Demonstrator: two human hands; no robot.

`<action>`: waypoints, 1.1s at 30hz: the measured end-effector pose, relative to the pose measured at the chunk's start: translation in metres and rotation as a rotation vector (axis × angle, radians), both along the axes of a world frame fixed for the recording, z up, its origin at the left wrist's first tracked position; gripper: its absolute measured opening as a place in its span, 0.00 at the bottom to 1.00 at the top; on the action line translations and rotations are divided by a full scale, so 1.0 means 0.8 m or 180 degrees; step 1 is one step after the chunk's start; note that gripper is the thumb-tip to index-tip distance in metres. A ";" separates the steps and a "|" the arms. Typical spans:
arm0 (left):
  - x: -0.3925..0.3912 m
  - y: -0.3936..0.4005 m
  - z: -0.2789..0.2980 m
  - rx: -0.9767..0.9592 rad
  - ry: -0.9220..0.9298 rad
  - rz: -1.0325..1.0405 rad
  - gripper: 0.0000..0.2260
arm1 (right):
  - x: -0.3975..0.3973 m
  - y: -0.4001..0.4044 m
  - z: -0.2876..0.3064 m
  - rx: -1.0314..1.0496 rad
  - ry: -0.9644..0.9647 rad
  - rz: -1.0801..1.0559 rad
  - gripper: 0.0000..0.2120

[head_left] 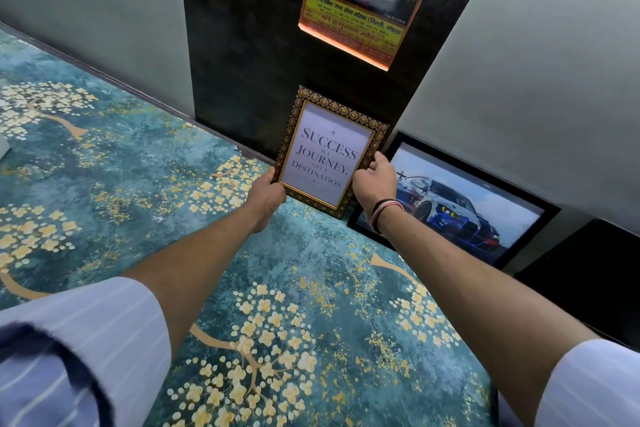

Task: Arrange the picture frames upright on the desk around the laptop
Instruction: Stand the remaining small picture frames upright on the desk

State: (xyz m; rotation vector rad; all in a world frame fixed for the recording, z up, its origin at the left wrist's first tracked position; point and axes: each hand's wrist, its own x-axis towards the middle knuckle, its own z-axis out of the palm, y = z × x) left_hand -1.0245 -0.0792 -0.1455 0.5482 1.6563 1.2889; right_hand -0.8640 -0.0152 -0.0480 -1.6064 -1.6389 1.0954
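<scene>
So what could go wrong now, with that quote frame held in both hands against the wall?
1. The ornate quote frame is gripped only at its side edges by the left hand and right hand; released too upright on the patterned desk, it might tip forward.
2. The car picture leans right beside it, partly behind the right wrist, so a nudge could topple it.

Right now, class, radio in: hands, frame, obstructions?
Left hand and right hand grip ornate gold-and-black quote frame. Frame upright against dark wall panel. Black-framed car picture leaning close beside, right.
</scene>
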 end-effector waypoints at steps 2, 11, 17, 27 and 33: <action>-0.001 0.004 0.001 -0.0041 0.0004 -0.0006 0.37 | 0.004 -0.002 0.002 -0.0014 -0.0014 0.0024 0.25; -0.008 0.009 -0.029 0.0049 0.0186 -0.0020 0.38 | 0.013 -0.004 -0.006 0.0058 -0.0009 0.0214 0.29; 0.056 -0.016 -0.008 0.0053 0.0176 0.0562 0.34 | 0.029 -0.022 -0.022 -0.0193 0.0116 -0.0014 0.26; 0.239 -0.090 0.022 0.0029 -0.0148 0.0436 0.28 | 0.180 -0.104 -0.056 -0.0474 0.0442 -0.0065 0.18; 0.391 -0.126 0.043 0.0144 -0.0753 0.0131 0.17 | 0.341 -0.148 -0.053 -0.0467 0.0747 -0.0097 0.07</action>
